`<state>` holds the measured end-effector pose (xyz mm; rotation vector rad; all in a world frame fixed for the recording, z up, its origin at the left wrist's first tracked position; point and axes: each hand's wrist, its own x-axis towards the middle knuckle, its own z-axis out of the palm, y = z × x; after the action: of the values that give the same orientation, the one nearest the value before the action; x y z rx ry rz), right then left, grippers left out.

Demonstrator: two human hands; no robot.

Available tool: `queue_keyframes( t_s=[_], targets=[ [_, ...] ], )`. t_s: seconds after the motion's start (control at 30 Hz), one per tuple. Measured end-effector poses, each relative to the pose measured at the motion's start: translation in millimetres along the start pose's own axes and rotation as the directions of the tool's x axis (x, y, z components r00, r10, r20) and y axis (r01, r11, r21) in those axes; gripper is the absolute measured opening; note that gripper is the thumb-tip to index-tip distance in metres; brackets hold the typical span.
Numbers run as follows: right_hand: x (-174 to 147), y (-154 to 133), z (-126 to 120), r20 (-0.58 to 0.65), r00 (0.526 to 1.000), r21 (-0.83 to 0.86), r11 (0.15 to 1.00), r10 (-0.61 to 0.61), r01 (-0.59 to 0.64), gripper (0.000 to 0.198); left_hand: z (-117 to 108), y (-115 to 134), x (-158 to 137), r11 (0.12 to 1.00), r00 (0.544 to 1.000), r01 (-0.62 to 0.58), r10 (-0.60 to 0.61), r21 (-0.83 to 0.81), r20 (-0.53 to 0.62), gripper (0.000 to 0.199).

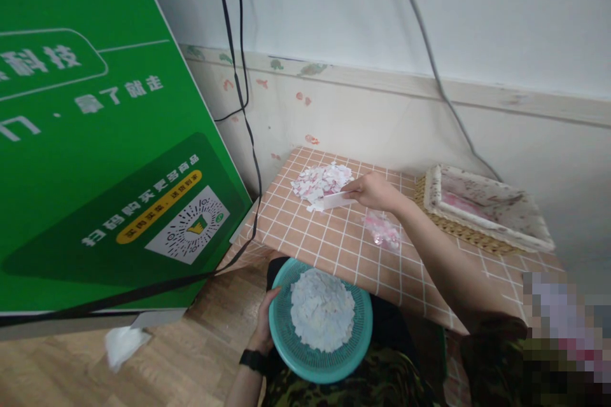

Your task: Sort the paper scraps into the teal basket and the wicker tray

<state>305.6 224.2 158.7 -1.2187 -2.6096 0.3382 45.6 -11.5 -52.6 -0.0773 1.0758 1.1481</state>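
Head view: at the bottom of the frame, camouflage clothing (396, 375) lies nearest, and a teal basket (281, 350) sits above the lap at lower centre, bearing a mound of pale scraps (322, 310). The left hand (263, 318) is closed on the basket's left edge, thumb against the rim; how its other fingers are set I cannot tell, as they are mostly hidden. A black band (253, 361) circles that wrist. On the floor (219, 299), a crumpled white bag (125, 346) lies at lower left

Past the basket, a brown checked tabletop (286, 222) fills the middle. A clear packet with pink bits (382, 230) rests on it, right of centre, just beside the right forearm. Beyond, the right hand (375, 191) pinches a flat white card (338, 200) at the near right edge of a pile of paper pieces (321, 182), white and pink. A cloth-lined wicker basket (470, 234) stands at right

A green panel (71, 172) with a QR code (188, 224) takes the left; behind the table rises a pale wall (334, 6), a grey cable (416, 9) running down it at upper right
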Motion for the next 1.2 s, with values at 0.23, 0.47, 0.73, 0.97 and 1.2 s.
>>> queue_keyframes(
  t_s=[0.23,0.47,0.73,0.97,1.2],
  targets=[
    [3,-5,7,-0.079,0.997,0.069,0.998,0.01,-0.004,0.023,-3,-2,2,1.0,1.0,-0.014,0.014,0.0,0.004,0.027],
    [-5,-6,5,-0.037,0.999,0.053,0.999,-0.001,0.003,0.023,-13,-6,10,1.0,1.0,-0.014,0.014,-0.028,0.012,0.024],
    [-7,0,3,-0.01,1.0,0.088,0.996,-0.018,0.019,0.023,-14,-8,12,0.999,0.999,0.011,-0.01,-0.033,0.043,0.027],
    [-13,2,3,0.002,1.0,0.126,0.992,0.011,-0.011,0.022,-13,-7,11,1.0,0.998,0.002,-0.001,-0.015,0.069,0.023],
    [-9,-3,10,-0.056,0.995,0.106,0.992,0.081,-0.074,0.023,-14,-7,13,1.0,0.997,-0.005,0.006,-0.015,0.075,0.025]
  ],
)
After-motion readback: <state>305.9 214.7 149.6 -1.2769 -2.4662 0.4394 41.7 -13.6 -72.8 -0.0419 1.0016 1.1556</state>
